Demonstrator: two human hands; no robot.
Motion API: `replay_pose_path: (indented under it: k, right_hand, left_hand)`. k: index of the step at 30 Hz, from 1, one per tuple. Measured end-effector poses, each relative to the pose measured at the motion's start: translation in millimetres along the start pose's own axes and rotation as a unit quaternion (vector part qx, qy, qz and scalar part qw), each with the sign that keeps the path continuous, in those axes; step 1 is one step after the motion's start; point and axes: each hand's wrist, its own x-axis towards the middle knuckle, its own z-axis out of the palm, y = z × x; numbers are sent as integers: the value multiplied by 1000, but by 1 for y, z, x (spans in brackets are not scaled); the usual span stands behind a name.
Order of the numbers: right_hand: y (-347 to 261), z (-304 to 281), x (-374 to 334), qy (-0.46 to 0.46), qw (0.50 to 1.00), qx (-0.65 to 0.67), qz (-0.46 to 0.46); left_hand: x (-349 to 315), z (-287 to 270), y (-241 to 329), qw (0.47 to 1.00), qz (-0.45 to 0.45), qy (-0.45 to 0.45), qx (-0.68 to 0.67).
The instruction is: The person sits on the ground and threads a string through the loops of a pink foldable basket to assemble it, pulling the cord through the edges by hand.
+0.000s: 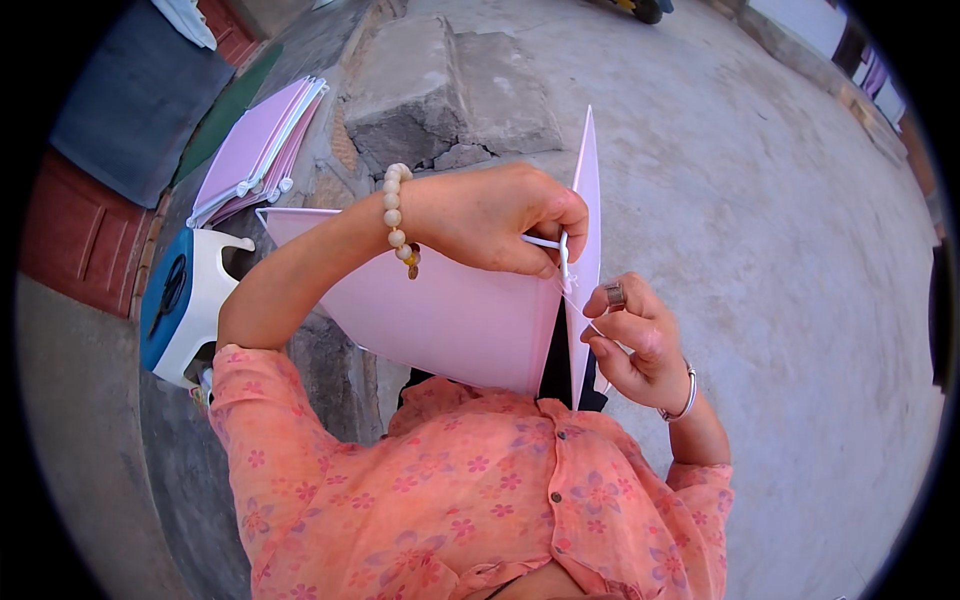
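Note:
A pink paper bag (450,320) lies flattened across my lap, its open end standing up at the right. My left hand (495,215), with a pale bead bracelet on the wrist, reaches over the bag and pinches a white cord handle (563,255) at the bag's upper edge. My right hand (630,340), wearing a ring and a silver bangle, is just right of the bag and pinches the thin end of the same white cord between thumb and fingers.
A stack of more flat pink bags (258,150) with white cords rests on a stone ledge at upper left. A blue-topped white plastic stool (185,300) holding black scissors (170,292) stands at left. A stone block (440,90) sits ahead on the concrete ground.

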Motion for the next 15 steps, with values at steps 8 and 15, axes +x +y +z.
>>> replay_pose_path:
  k: [8, 15]
  right_hand:
    - [1, 3, -8, 26, 895, 446, -5]
    - [-7, -14, 0, 98, 894, 438, 11]
  left_hand:
    - [5, 3, 1, 1000, 20, -19, -8]
    - [1, 3, 9, 998, 53, -33, 0]
